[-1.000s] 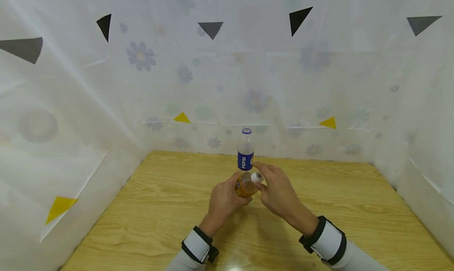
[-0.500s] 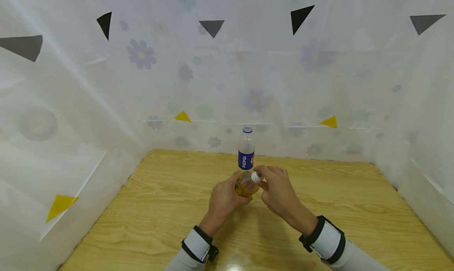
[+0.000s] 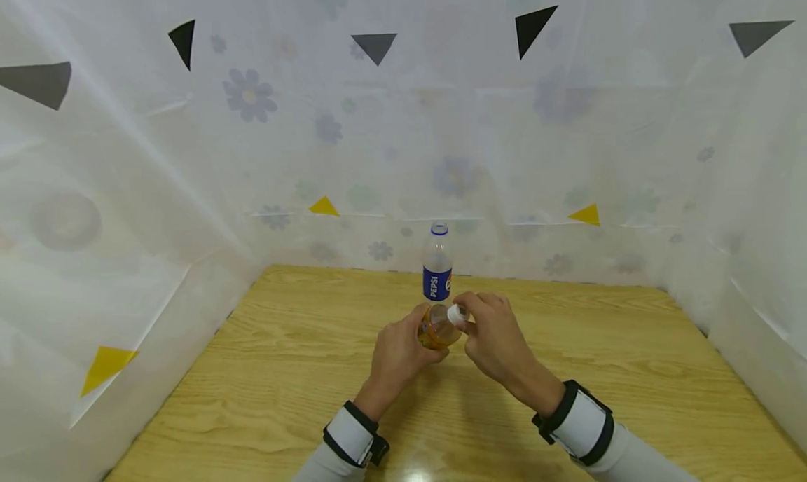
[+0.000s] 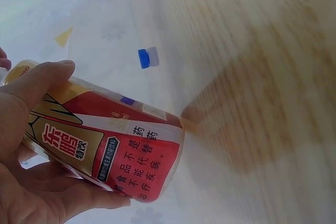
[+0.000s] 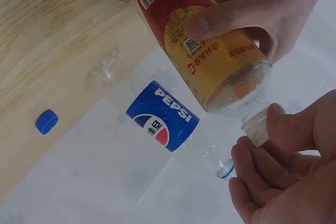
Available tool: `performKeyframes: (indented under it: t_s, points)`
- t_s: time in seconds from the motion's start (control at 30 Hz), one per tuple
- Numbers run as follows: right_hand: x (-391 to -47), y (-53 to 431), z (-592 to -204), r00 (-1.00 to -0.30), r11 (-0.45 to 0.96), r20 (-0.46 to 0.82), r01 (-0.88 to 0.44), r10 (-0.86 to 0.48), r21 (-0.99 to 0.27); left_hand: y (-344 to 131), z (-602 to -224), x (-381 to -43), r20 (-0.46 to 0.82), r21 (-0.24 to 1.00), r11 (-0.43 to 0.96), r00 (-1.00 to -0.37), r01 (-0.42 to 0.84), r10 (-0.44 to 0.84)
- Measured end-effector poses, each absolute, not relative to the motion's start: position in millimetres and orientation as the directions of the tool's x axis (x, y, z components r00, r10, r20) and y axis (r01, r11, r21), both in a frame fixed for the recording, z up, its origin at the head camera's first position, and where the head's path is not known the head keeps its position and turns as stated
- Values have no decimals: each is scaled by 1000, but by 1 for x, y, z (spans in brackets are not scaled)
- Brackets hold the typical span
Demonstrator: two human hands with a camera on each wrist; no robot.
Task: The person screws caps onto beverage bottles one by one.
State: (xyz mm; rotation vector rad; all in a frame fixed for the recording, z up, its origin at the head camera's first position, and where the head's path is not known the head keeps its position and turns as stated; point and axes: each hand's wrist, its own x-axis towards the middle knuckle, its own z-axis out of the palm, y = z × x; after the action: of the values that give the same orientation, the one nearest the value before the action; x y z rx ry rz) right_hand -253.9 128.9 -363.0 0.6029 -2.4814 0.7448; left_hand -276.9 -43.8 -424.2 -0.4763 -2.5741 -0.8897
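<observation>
My left hand (image 3: 402, 356) grips the body of a drink bottle (image 5: 202, 51) with a red and gold label. The bottle leans to the right above the table. Its white cap (image 5: 258, 128) is on the neck, pinched between the thumb and fingers of my right hand (image 3: 501, 338). Just behind stands a clear Pepsi bottle (image 3: 437, 272) with a blue label, upright and with its mouth uncovered. In the left wrist view, the left thumb and fingers wrap around the red label (image 4: 142, 156).
A loose blue cap (image 5: 46, 121) lies on the wooden table (image 3: 284, 370); the hands hide it from the head view. White patterned sheeting (image 3: 403, 146) closes off the back and both sides of the table.
The right index finger was raised off the white cap one second ago; now it bends against the cap with the thumb. The left hand and both bottles stay nearly where they were.
</observation>
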Motion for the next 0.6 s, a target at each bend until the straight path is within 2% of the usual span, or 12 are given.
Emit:
performKeyframes:
  t_s: [0.43, 0.6]
  points:
    - [-256, 128, -366, -790, 771, 558, -514, -255, -375, -44, -424, -277, 441, 517, 744, -877, 423, 192]
    - [-258, 127, -366, -770, 776, 582, -526, -261, -348, -45, -423, -277, 432, 522, 744, -882, 417, 191]
